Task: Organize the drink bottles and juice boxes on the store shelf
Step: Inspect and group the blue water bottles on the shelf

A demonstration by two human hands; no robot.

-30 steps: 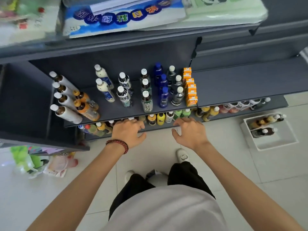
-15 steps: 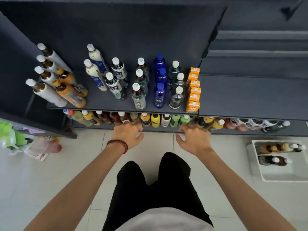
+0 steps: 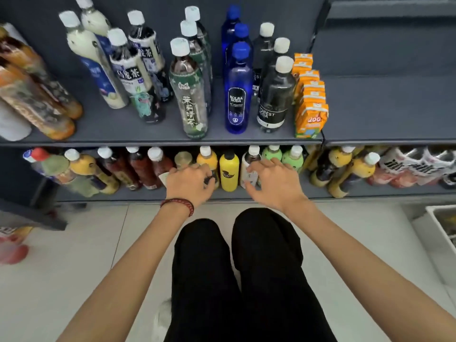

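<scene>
Left hand sits just left of the yellow bottle, fingers bent over the orange bottle beside it; whether they grip it I cannot tell. Right hand is just right of the yellow bottle, fingers spread and holding nothing, tips at the white-label bottle.

Red bottles further left and green bottles further right pack the row tight. Pulling one out carelessly would likely tip a neighbour and topple others. Above the yellow bottle, the tea bottle and blue bottle stand at the lip of the upper shelf, where a fast-rising wrist could knock them off. Juice boxes, up and right of it, reach that same edge
</scene>
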